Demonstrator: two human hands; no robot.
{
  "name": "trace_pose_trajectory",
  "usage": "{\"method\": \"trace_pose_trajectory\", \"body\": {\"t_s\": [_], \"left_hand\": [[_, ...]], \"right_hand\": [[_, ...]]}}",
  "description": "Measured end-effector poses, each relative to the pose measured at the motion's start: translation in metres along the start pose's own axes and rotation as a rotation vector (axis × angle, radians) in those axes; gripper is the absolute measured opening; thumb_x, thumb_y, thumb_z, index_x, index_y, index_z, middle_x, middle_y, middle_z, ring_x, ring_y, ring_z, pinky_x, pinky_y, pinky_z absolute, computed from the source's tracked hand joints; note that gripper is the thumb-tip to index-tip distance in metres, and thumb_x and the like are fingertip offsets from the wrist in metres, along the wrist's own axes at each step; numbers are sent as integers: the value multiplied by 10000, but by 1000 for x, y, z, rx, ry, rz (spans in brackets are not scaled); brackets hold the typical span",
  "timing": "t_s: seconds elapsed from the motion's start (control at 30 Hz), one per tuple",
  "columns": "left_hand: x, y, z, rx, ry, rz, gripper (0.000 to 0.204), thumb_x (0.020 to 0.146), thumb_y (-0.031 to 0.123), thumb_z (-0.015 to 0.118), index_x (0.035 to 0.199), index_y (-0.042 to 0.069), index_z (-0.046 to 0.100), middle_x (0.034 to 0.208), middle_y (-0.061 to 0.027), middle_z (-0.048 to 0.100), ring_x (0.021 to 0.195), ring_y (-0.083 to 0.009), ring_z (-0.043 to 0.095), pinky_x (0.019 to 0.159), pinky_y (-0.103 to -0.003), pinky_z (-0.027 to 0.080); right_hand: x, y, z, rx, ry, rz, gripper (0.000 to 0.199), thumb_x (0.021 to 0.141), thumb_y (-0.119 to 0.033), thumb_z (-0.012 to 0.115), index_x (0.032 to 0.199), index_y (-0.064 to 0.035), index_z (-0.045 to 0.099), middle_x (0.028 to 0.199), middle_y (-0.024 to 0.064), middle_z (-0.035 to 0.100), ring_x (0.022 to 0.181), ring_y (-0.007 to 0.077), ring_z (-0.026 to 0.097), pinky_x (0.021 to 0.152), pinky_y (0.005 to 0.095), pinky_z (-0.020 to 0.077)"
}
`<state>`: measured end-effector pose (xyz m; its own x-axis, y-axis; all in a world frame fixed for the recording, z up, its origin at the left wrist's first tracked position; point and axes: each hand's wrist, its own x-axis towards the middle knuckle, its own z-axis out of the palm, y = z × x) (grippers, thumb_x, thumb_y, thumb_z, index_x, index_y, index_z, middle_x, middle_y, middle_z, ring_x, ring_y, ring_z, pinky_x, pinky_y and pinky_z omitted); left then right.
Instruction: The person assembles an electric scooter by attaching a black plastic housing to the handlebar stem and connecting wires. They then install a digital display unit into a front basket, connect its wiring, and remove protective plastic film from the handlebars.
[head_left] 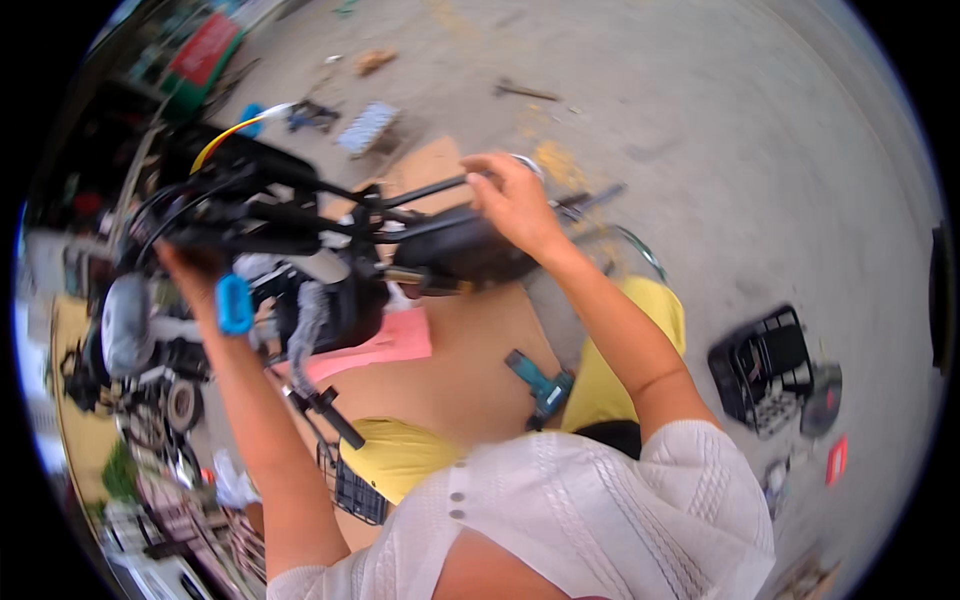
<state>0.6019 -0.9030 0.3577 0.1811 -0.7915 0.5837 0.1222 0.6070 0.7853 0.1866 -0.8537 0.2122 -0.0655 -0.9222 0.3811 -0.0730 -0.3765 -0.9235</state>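
A partly stripped black two-wheeler frame (330, 225) stands before me, with dark cables (165, 225) at its left end. My right hand (515, 205) is curled over the end of a black frame tube (430, 190), above a black rear wheel or guard (460, 245). My left hand (190, 265) reaches in among the dark parts and cables; its fingers are mostly hidden. Beside that wrist shows a bright blue rounded piece (235, 305). A handlebar with a black grip (338, 420) and a plastic-wrapped stem (308, 325) points toward me. A yellow wire (222, 140) ends in a white connector.
Below the frame lies brown cardboard (470, 370) with a pink sheet (400, 335) and a teal cordless drill (540, 385). A black crate (765, 365) sits on the floor at right. At left are parked two-wheelers (150, 370). A hammer-like tool (525, 91) lies farther off.
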Motion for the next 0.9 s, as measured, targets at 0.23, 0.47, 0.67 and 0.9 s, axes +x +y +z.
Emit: {"method": "trace_pose_trajectory", "body": {"t_s": [0.23, 0.47, 0.67, 0.9], "left_hand": [[-21, 23, 77, 333, 270, 49, 490, 913, 424, 527, 1237, 57, 549, 1296, -145, 554, 1167, -311, 542, 1006, -518, 440], [-21, 1, 105, 206, 341, 0, 407, 902, 323, 558, 1172, 21, 594, 1267, -171, 576, 1157, -338, 557, 1038, -546, 420], [-26, -4, 103, 266, 339, 10, 402, 897, 313, 570, 1176, 24, 590, 1268, -167, 575, 1156, -333, 557, 1030, -541, 428], [-29, -4, 110, 309, 326, 14, 396, 892, 301, 584, 1180, 28, 586, 1269, -162, 573, 1155, -328, 558, 1022, -536, 437]], "right_hand": [[-190, 93, -222, -385, 722, 344, 186, 884, -80, 554, 1019, -5, 657, 1018, 172, 641, 900, 329, 640, 766, 400, 503], [-461, 182, -316, -581, 1092, 938, 216, 909, -130, 544, 1018, 11, 666, 799, 95, 670, 591, 148, 632, 491, 286, 501], [-500, 156, -332, -323, 1429, 956, 232, 933, -158, 532, 1023, 15, 657, 792, 74, 660, 553, 126, 612, 458, 262, 480], [-524, 162, -499, -609, 1530, 992, 369, 884, -168, 576, 1188, 40, 589, 905, 138, 665, 631, 180, 638, 520, 296, 504]]}}
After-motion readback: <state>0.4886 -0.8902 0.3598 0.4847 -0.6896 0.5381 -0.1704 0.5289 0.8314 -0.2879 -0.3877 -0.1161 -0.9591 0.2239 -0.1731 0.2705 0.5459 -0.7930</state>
